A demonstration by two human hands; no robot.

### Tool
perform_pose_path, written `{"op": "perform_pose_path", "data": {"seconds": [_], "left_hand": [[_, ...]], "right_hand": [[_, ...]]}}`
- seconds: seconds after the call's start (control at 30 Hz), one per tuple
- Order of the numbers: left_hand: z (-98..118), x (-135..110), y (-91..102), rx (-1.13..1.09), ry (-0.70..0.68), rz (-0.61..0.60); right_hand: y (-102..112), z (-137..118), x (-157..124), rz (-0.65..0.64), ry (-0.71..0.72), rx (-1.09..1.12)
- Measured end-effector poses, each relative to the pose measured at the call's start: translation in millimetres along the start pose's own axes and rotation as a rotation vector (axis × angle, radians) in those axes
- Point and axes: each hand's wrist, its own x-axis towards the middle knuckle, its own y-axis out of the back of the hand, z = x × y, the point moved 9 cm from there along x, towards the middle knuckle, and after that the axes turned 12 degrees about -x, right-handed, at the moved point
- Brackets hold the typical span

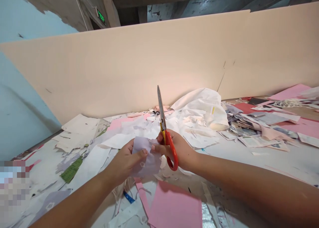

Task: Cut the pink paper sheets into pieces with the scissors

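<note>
My left hand (pixel 124 163) is closed around a small pale lilac piece of paper (pixel 147 156), held just above the table. My right hand (pixel 180 150) grips orange-handled scissors (pixel 166 138), whose closed blades point straight up and away from me. The right thumb and fingertips also touch the top edge of the lilac paper. Both hands meet over the middle of the table.
The table (pixel 274 158) is littered with white and printed paper scraps. A pink sheet (pixel 174 208) lies near me, more pink sheets (pixel 304 125) at the right. A crumpled white heap (pixel 201 105) sits at the back. A tall beige board (pixel 149 55) stands behind the table.
</note>
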Motion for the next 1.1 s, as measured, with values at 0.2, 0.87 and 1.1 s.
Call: {"op": "perform_pose_path", "data": {"seconds": [0.2, 0.87, 1.1], "left_hand": [[1.6, -0.2, -0.2, -0.007, -0.019, 0.066], [28.6, -3.1, 33.6, 0.279, -0.196, 0.294], [35.8, -3.0, 37.8, 0.258, -0.259, 0.321]], "right_hand": [[0.4, -1.4, 5.2, -0.008, 0.110, -0.008], [42.4, -38.4, 8.0, -0.123, 0.244, -1.090], [40.9, -39.0, 16.3, -0.057, 0.360, -1.382]]}}
